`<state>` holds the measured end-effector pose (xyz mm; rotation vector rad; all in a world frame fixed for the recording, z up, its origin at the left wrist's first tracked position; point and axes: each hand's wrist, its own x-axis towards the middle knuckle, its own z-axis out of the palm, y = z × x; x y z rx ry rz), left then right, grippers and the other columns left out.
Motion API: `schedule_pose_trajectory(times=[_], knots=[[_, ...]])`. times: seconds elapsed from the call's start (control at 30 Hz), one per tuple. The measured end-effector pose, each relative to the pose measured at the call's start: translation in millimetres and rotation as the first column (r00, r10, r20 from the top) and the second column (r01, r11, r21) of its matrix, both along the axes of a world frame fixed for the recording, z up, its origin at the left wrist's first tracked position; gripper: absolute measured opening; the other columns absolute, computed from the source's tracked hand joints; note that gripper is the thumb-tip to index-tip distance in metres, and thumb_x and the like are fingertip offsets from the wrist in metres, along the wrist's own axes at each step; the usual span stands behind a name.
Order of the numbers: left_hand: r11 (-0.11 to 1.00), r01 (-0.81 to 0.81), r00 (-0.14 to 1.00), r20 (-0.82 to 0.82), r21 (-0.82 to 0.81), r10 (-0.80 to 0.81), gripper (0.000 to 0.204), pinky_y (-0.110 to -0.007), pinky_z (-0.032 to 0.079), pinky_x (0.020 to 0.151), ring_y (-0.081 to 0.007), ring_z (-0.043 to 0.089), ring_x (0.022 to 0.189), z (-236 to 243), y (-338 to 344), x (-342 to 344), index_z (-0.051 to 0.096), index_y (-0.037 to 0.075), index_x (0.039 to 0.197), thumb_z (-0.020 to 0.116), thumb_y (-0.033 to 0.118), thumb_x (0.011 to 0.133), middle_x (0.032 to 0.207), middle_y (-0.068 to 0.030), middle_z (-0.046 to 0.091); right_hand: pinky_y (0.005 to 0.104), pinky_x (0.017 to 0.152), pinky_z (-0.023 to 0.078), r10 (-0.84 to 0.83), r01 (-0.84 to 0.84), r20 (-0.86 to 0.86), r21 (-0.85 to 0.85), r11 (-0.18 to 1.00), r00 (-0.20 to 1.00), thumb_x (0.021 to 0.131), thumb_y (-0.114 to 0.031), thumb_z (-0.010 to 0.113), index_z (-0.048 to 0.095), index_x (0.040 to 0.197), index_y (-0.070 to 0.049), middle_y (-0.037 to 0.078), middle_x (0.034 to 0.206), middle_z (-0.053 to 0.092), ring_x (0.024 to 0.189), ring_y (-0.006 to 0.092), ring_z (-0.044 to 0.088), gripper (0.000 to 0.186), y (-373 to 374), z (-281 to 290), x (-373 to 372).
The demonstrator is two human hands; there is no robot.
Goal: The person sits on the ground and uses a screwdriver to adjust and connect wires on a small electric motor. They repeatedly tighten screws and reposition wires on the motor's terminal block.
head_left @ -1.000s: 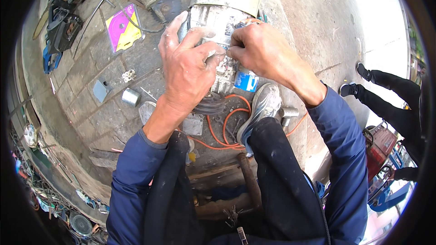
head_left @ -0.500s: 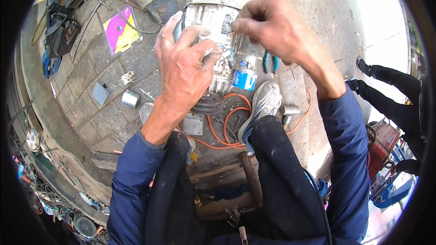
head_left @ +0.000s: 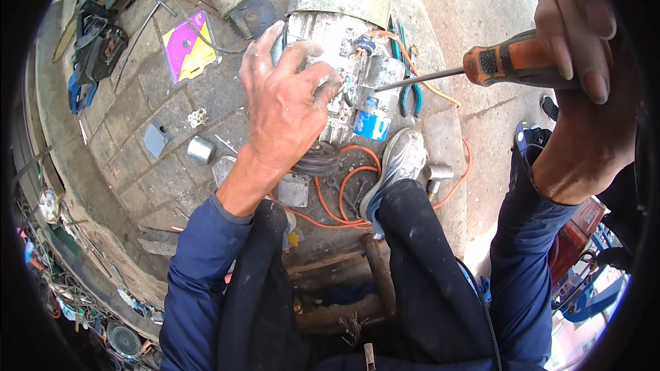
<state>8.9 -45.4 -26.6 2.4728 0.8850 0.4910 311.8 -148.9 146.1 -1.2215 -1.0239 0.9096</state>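
The motor [head_left: 330,31] lay at the far middle, its pulley [head_left: 316,159] toward the near side, just beyond the shoe [head_left: 402,161]. The left hand [head_left: 285,96] rested over its left side, fingers spread and bent, thumb and forefinger close together; whether they pinched anything could not be told. The right hand [head_left: 584,48], well to the right, had its fingers curled round the handle of a screwdriver [head_left: 522,55], whose shaft reached left to the cylinder [head_left: 386,82] on the motor's right side. Whether the tip touched metal was unclear.

Good work here seemed to call for a firm left hand, with its fingertips out of the tip's path. The shaft came in at a low slant, so lining it up squarely before pressing looked wise, lest it skid. Light, steady force suited best, clear of the orange wire [head_left: 405,55] at the right and the pliers [head_left: 415,96] beside the cylinder.
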Motion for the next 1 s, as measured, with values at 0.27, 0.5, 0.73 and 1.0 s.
schedule_pose_trajectory(times=[0.27,0.5,0.73,1.0], knots=[[1.0,0.028,0.998,0.053,-0.013,-0.027,0.01,-0.067,0.027,0.123,-0.0446,0.044,0.148,-0.7,0.8,-1.1,0.081,0.015,0.092,0.086,0.015,0.083,0.127,-0.0053,0.071,0.028,0.071,0.056,-0.015,0.017,-0.057,0.038,0.999,0.998,0.117,-0.033,0.053,0.058,0.14,0.003,0.005,0.088,0.059,0.056,0.005,0.056,0.043,-8.0,1.3,-0.9],[0.998,0.06,0.997,0.042,0.002,-0.06,0.013,-0.064,0.023,0.127,-0.0423,0.043,0.151,1.5,2.7,-4.2,0.08,0.016,0.094,0.085,0.012,0.083,0.136,-0.0063,0.07,0.0252,0.062,0.056,-0.024,0.027,-0.119,0.023,0.999,0.993,0.114,-0.033,0.059,0.06,0.137,0.006,0.005,0.086,0.062,0.05,0.0054,0.055,0.045,-11.2,17.2,-1.7],[0.989,0.051,0.989,0.133,0.136,-0.07,0.021,-0.063,0.021,0.127,-0.0381,0.05,0.145,-1.6,-6.2,-11.6,0.076,0.013,0.1,0.086,0.008,0.081,0.127,-0.0055,0.069,0.0199,0.04,0.037,-0.146,0.177,0.1,-0.622,0.763,0.984,0.105,-0.022,0.073,0.077,0.113,0.002,-0.002,0.073,0.063,0.043,0.0028,0.046,0.025,12.8,-38.6,-51.3],[0.981,0.064,0.982,0.161,0.184,-0.094,0.022,-0.059,0.028,0.123,-0.0313,0.059,0.135,5.1,-11.8,-14.0,0.073,0.012,0.104,0.083,0.008,0.084,0.119,-0.0032,0.072,0.0434,0.078,0.06,0.286,0.048,0.459,-0.589,0.806,0.841,0.094,-0.017,0.074,0.081,0.11,0.001,0.021,0.09,0.078,0.083,0.0314,0.078,0.025,19.0,-129.0,-97.1]])
